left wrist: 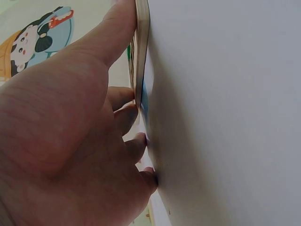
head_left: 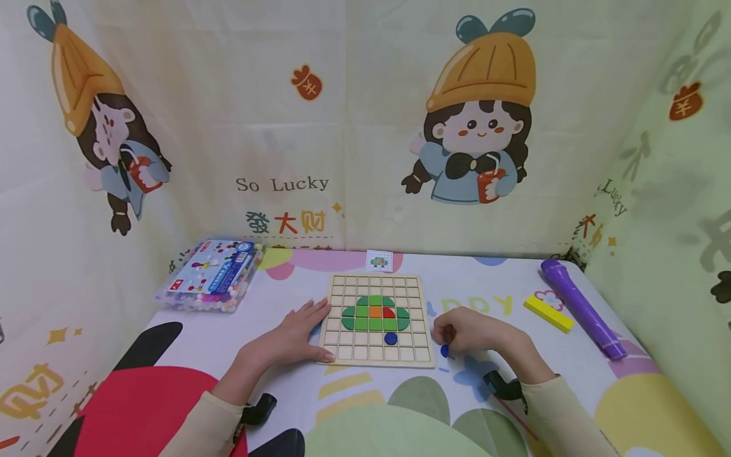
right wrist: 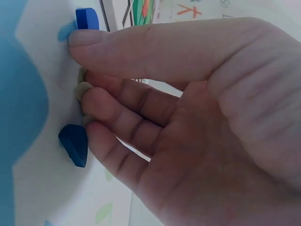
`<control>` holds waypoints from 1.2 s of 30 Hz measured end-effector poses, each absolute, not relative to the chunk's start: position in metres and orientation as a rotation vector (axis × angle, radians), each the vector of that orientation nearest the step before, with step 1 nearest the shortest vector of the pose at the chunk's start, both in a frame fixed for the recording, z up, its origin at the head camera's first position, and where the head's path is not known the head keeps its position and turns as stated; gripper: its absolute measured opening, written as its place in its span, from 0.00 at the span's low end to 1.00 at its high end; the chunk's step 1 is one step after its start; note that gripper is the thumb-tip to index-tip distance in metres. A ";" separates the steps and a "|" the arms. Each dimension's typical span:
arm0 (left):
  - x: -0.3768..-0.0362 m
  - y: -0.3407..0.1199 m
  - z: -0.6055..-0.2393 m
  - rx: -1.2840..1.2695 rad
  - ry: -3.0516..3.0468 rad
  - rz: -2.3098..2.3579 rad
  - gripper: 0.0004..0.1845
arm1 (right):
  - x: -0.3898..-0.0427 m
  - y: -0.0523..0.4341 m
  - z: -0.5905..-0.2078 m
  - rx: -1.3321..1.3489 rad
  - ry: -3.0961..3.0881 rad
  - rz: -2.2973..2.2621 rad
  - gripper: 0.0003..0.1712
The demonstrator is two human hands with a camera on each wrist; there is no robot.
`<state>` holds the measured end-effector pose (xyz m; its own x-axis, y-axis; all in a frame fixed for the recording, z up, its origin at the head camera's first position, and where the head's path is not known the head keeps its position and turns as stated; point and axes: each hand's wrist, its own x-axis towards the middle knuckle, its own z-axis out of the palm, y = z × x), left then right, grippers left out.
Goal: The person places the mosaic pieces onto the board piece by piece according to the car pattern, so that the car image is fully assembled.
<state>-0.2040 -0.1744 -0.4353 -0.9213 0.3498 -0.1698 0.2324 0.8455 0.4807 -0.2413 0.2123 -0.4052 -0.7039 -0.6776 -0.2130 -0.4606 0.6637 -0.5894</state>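
Observation:
A square wooden grid board [head_left: 374, 355] lies flat, with green pieces [head_left: 375, 324], an orange square [head_left: 375, 311], a red piece [head_left: 389, 313] and a blue round shape [head_left: 391, 339] on it. My left hand [head_left: 294, 333] rests at the board's left edge, thumb on the near corner and fingers extended. Right of the board, my right hand [head_left: 471, 330] is lowered to the table with fingers bent. One small blue piece [right wrist: 87, 19] is by its thumb tip; whether it is pinched is hidden. Another blue piece [right wrist: 75, 143] lies beside the little finger.
A small pattern card [head_left: 379, 261] lies behind the board. At the back left is a clear plastic box [head_left: 211, 276] of colourful parts. A yellow bar [head_left: 549, 313] and a long purple tube [head_left: 582, 309] lie on the right. Patterned cloth walls [head_left: 365, 139] enclose the table.

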 end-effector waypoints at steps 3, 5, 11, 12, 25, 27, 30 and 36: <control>-0.204 -0.175 -0.435 0.453 2.771 0.673 0.59 | -0.241 0.212 -0.406 -0.925 2.439 -0.727 0.15; -0.204 -0.175 -0.435 0.458 2.768 0.673 0.59 | -0.242 0.212 -0.407 -0.940 2.433 -0.728 0.15; -0.203 -0.175 -0.434 0.444 2.766 0.679 0.59 | -0.241 0.210 -0.407 -0.940 2.415 -0.736 0.14; -0.203 -0.175 -0.434 0.444 2.766 0.678 0.59 | -0.241 0.210 -0.407 -0.935 2.412 -0.738 0.14; -0.206 -0.174 -0.431 0.477 2.767 0.692 0.59 | -0.241 0.209 -0.405 -0.878 2.434 -0.685 0.13; -0.206 -0.175 -0.432 0.478 2.766 0.676 0.59 | -0.241 0.207 -0.404 -0.877 2.432 -0.682 0.12; -0.206 -0.176 -0.433 0.471 2.769 0.667 0.59 | -0.240 0.206 -0.403 -0.860 2.434 -0.673 0.12; -0.206 -0.176 -0.436 0.465 2.760 0.683 0.59 | -0.238 0.205 -0.406 -0.794 2.454 -0.654 0.11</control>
<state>-0.2056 -0.1761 -0.4363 -0.9149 0.3653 -0.1717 0.2432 0.8384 0.4879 -0.2383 0.2050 -0.4057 -0.7188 -0.6329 -0.2877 -0.4058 0.7180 -0.5655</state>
